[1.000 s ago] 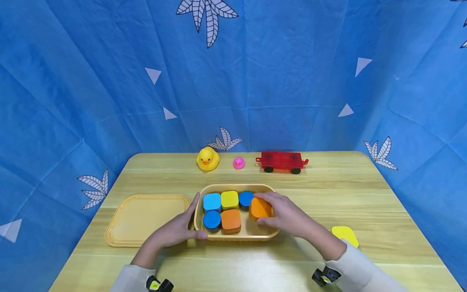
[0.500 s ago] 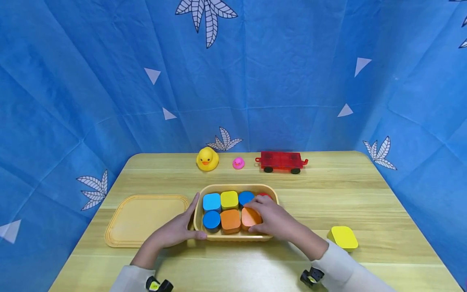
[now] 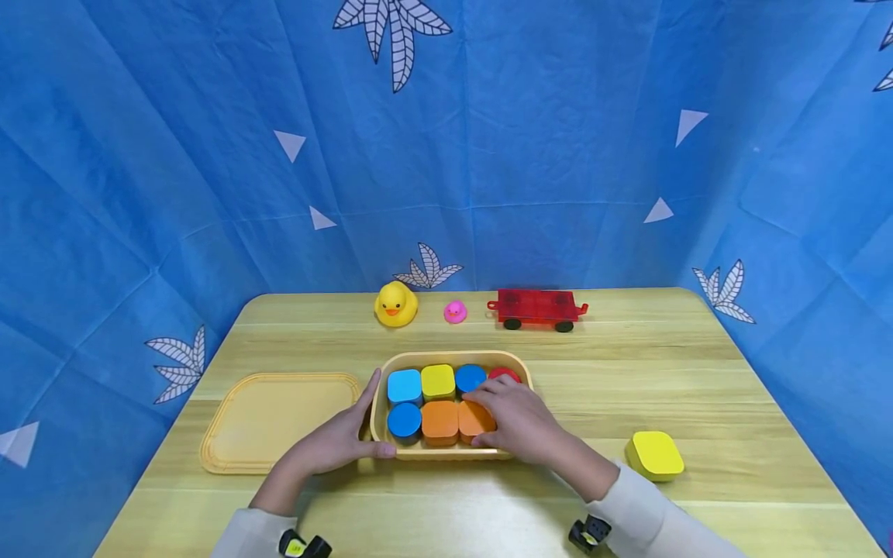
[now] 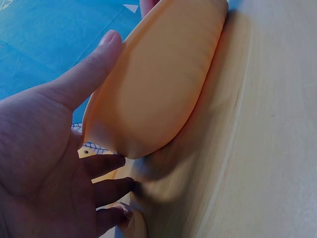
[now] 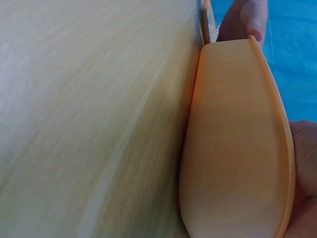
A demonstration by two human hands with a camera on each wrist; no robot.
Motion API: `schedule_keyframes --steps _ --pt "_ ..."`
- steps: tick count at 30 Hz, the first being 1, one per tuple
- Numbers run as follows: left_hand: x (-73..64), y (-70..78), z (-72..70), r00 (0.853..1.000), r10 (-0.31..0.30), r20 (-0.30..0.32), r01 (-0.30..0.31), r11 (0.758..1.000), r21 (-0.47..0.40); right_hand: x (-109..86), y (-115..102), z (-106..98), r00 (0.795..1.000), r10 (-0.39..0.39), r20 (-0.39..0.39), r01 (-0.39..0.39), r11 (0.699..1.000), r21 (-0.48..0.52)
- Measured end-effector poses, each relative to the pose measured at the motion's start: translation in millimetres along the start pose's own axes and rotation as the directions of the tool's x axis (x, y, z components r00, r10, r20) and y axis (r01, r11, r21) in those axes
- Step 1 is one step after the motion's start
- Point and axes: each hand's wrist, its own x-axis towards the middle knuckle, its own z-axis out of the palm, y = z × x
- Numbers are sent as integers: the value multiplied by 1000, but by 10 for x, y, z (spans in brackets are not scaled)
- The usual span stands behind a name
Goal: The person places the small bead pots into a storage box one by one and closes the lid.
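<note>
A light orange plastic box (image 3: 453, 456) holds two rows of coloured blocks. My left hand (image 3: 333, 442) spans its left end, the thumb on the front rim and the fingers against the end wall; the left wrist view shows this hand (image 4: 39, 148) too. Inside, my right hand (image 3: 522, 422) pinches an orange block (image 3: 474, 421) at the front right. It sits beside another orange block (image 3: 440, 422). Around them are a dark blue block (image 3: 405, 421), a light blue block (image 3: 405, 385), a yellow block (image 3: 438, 380), a blue round block (image 3: 470, 378) and a partly covered red block (image 3: 504, 374).
An orange lid (image 3: 279, 422) lies left of the box. Another yellow block (image 3: 656, 455) stands on the wooden table at the right. Along the back are a yellow duck (image 3: 396, 304), a pink duck (image 3: 456, 312) and a red wagon (image 3: 537, 308).
My right hand has moved left and down with the orange block, bringing it down beside the other orange block. The red block has come into view behind it. My left hand stays put.
</note>
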Motion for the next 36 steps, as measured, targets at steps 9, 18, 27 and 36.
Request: schedule_keyframes --steps 9,18,27,36 --pt "3 -3 -11 1000 8 5 -8 1000 -6 -12 4 -3 1000 -2 -13 2 1000 4" --pt "8 -7 -9 1000 11 3 -11 1000 -12 -130 69 -68 996 -6 -88 26 974 227" --pt "16 -34 4 1000 9 -2 -9 1000 0 -501 308 -196 979 34 -201 26 957 289" --pt "23 -47 15 1000 7 -7 -7 1000 15 -907 592 -372 960 72 -271 -10 975 223"
